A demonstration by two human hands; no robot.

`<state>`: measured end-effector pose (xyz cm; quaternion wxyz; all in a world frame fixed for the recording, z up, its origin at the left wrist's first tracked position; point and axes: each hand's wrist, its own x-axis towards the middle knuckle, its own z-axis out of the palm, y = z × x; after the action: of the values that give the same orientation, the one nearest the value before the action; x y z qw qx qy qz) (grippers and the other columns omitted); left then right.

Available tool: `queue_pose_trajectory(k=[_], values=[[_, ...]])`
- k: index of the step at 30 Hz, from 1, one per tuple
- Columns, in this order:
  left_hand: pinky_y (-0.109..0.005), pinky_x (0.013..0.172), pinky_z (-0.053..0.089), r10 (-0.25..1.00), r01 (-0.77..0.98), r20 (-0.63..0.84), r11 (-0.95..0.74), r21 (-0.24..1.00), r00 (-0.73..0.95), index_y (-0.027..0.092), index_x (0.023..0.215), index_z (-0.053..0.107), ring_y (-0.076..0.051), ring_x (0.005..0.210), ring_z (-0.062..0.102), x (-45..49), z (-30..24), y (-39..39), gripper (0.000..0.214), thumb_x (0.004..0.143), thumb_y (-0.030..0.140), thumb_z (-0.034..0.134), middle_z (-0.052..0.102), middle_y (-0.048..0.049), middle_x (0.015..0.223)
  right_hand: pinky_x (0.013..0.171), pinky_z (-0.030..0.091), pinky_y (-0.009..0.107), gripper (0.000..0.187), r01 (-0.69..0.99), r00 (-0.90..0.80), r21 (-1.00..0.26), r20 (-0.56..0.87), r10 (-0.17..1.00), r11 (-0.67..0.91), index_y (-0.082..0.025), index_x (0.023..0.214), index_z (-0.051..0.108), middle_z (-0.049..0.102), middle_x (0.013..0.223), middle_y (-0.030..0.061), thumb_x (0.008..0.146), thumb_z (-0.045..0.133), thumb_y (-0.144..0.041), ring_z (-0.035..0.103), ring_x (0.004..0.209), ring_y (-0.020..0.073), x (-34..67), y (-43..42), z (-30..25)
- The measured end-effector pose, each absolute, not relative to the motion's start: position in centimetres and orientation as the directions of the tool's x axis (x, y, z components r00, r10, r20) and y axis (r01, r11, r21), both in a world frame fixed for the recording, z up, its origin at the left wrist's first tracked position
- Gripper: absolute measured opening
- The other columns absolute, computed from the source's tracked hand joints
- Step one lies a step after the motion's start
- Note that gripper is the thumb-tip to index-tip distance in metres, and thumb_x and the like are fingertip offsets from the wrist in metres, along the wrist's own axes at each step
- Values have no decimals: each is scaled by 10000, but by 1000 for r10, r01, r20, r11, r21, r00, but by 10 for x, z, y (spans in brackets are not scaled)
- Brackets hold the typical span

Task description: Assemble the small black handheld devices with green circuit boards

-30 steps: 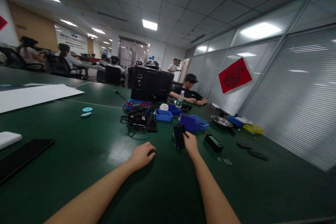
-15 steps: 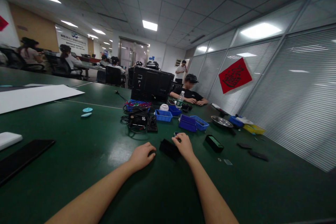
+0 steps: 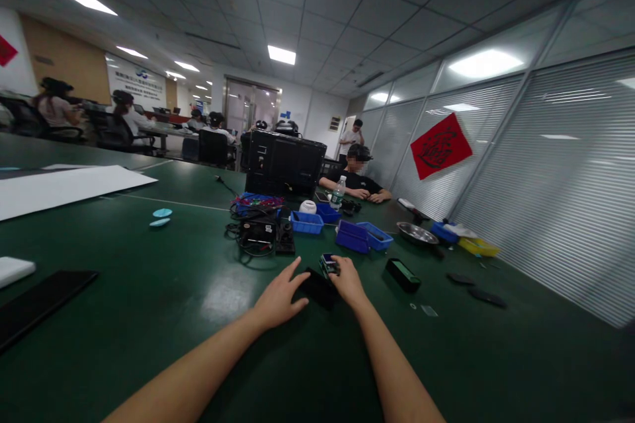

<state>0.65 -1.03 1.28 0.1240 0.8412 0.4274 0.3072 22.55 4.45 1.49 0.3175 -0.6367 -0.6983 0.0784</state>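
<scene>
On the dark green table point(image 3: 163, 291) my left hand point(image 3: 278, 296) lies with its fingers stretched out, fingertips at the edge of a flat black slab point(image 3: 317, 287). My right hand point(image 3: 350, 283) rests on the other side of that slab with its fingers curled against it. A small device with a lit coloured screen point(image 3: 328, 264) sits just beyond my right fingertips.
Ahead lie a tangle of cables with a black box point(image 3: 258, 232), several blue bins point(image 3: 358, 236), a metal bowl point(image 3: 415, 232) and a black case point(image 3: 403, 274). A seated person point(image 3: 358, 178) works across the table. A black tablet point(image 3: 42, 297) lies at the left.
The black slab went from upright in my right hand to lying flat. My left hand has opened and reached forward to it. The view has tilted slightly.
</scene>
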Motion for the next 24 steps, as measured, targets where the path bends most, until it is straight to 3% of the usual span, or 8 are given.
queue_pose_trajectory(k=[2, 5, 9, 12, 15, 19, 24], values=[[-361, 1022, 278, 799, 630, 408, -600, 493, 442, 252, 1081, 494, -224, 1265, 282, 10, 10, -9, 391, 702, 292, 581, 211, -28, 1425, 835, 397, 260, 480, 836, 34, -525, 336, 941, 158, -175, 1122, 519, 506, 1079, 82, 645, 550, -137, 542, 938, 179, 227, 45, 14], [-341, 975, 328, 807, 597, 403, -590, 543, 431, 219, 909, 516, -209, 1203, 375, 10, 9, -9, 204, 717, 267, 561, 308, -54, 1376, 795, 404, 251, 442, 843, 59, -524, 316, 947, 122, -173, 1113, 522, 568, 999, 70, 673, 518, -136, 554, 900, 174, 230, 45, 18], [-309, 905, 372, 798, 524, 407, -600, 604, 445, 211, 811, 484, -184, 1121, 449, 6, 12, -14, 103, 722, 211, 537, 450, -58, 1253, 730, 402, 243, 393, 849, 161, -528, 238, 958, -11, -165, 1119, 516, 625, 896, 58, 736, 436, -131, 573, 827, 164, 237, 45, 27], [-287, 892, 371, 786, 480, 421, -613, 628, 453, 210, 781, 476, -167, 1088, 465, 4, 13, -17, 92, 712, 175, 527, 502, -48, 1175, 698, 394, 253, 346, 877, 220, -471, 222, 950, -93, -176, 1101, 531, 619, 937, 76, 779, 404, -176, 569, 833, 178, 242, 43, 32], [-278, 892, 370, 791, 464, 425, -605, 647, 440, 212, 846, 492, -166, 1071, 475, 4, 13, -18, 166, 692, 170, 538, 513, -43, 1157, 684, 388, 261, 317, 914, 217, -393, 263, 940, -101, -190, 1072, 548, 584, 997, 95, 806, 412, -298, 549, 879, 199, 242, 39, 35], [-297, 918, 360, 845, 510, 378, -531, 677, 378, 220, 1129, 439, -187, 1055, 492, 4, 10, -15, 478, 669, 216, 570, 520, -55, 1166, 719, 391, 309, 439, 949, 209, -291, 292, 933, -122, -197, 1110, 523, 539, 1036, 122, 752, 489, -450, 506, 954, 256, 238, 34, 31], [-304, 878, 371, 895, 611, 295, -445, 655, 336, 206, 1276, 332, -201, 973, 531, 3, 3, -10, 688, 652, 306, 602, 576, -59, 1050, 789, 383, 310, 438, 939, 230, -313, 272, 934, -140, -171, 1144, 497, 531, 1044, 135, 725, 531, -294, 519, 954, 246, 240, 37, 21]])
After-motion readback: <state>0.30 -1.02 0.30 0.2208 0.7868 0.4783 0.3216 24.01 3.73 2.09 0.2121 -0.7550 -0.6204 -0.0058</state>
